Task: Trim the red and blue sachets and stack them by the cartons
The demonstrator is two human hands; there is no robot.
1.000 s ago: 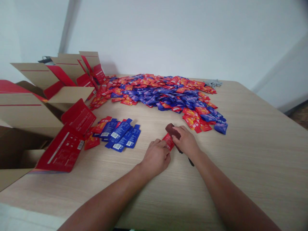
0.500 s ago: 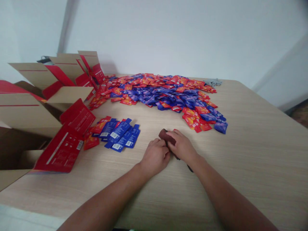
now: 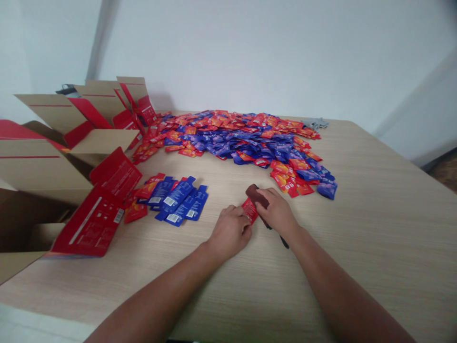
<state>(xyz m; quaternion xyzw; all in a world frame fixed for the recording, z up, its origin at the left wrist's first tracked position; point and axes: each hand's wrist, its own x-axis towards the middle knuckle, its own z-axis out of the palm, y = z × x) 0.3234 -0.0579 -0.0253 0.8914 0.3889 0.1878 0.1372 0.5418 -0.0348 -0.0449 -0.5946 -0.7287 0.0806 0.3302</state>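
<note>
My left hand [image 3: 230, 232] is closed and pins the near end of a red sachet [image 3: 249, 209] flat on the wooden table [image 3: 374, 214]. My right hand [image 3: 276, 213] is closed around a dark brown tool [image 3: 254, 192] with a thin black handle end [image 3: 283, 241] sticking out behind the wrist. The tool's head rests on the far end of the red sachet. A row of blue sachets [image 3: 178, 200] lies to the left of my hands. A large heap of red and blue sachets [image 3: 246, 138] covers the table beyond them.
Open cardboard boxes with red flaps [image 3: 71, 162] stand along the left edge. A red printed flap [image 3: 93, 224] lies flat near the blue row. A grey cloth [image 3: 316, 124] sits at the heap's far right. A white wall rises behind the table.
My right hand drew the tool back toward me over the sachet, then pushed it forward again. The red sachet, covered half a second ago, shows again between my hands.
</note>
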